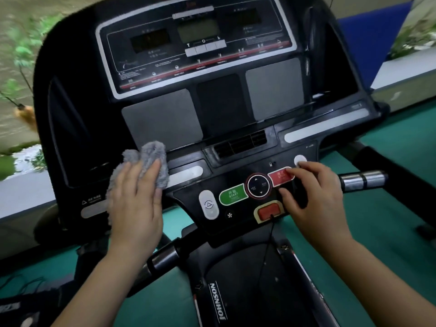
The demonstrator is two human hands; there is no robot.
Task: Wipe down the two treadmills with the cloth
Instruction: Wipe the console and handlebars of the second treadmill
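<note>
A black treadmill console (pixel 221 105) fills the view, with dark displays at the top and coloured buttons lower down. My left hand (pixel 135 204) presses a fluffy grey cloth (pixel 151 156) flat against the console's lower left part, over a pale strip. My right hand (pixel 313 197) rests on the button panel at the right, fingers spread, with fingertips on the red button (pixel 279 177) and near a white round button (pixel 299 159). It holds nothing. Only one treadmill is in view.
A green start button (pixel 232 194) and a red safety key (pixel 269 211) with a cord sit in the panel's middle. Silver-banded handlebars (pixel 363 179) stick out at both sides. The belt deck (pixel 247 291) lies below, green floor around it, a window ledge at the left.
</note>
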